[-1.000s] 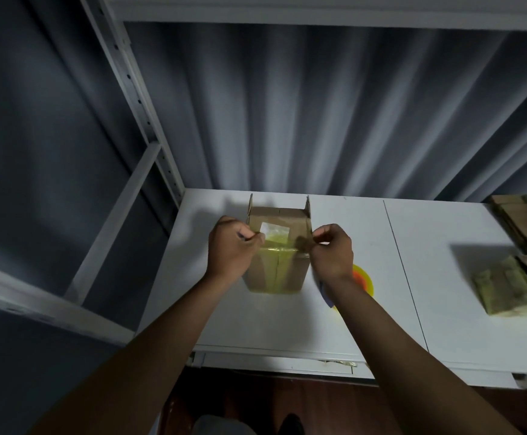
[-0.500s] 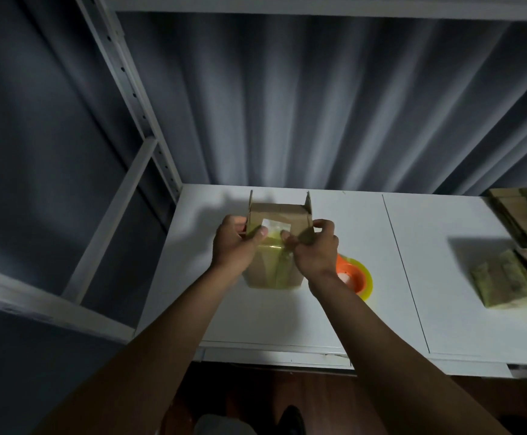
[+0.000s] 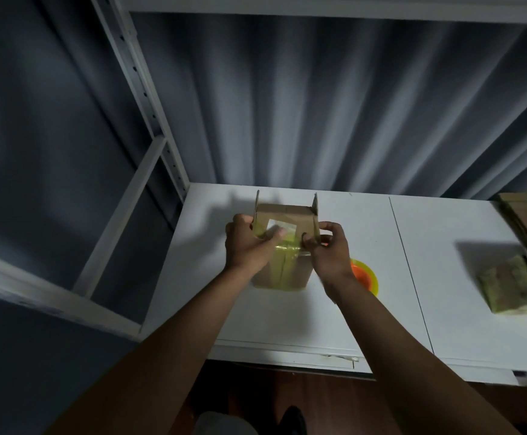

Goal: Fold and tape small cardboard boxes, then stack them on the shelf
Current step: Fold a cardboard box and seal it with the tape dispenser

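Small brown cardboard box (image 3: 282, 246) is sitting on the white bench (image 3: 444, 277); 2 hands, left hand (image 3: 248, 244) and right hand (image 3: 328, 249), are pinching yellowish tape (image 3: 282, 246) across it; uneven grip pressure risks wrinkling.

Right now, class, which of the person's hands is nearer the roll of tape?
Right. The right hand grips the box just above the tape roll; the left hand holds the box's far side.

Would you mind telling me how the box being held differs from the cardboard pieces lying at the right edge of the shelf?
The box is folded up into shape, with flaps standing at its far end; the cardboard pieces lie flat. The left hand and right hand grip the box; nothing touches the cardboard pieces. The box sits at the middle of the shelf board, the cardboard pieces at its right edge. Both are brown cardboard with yellowish tape.
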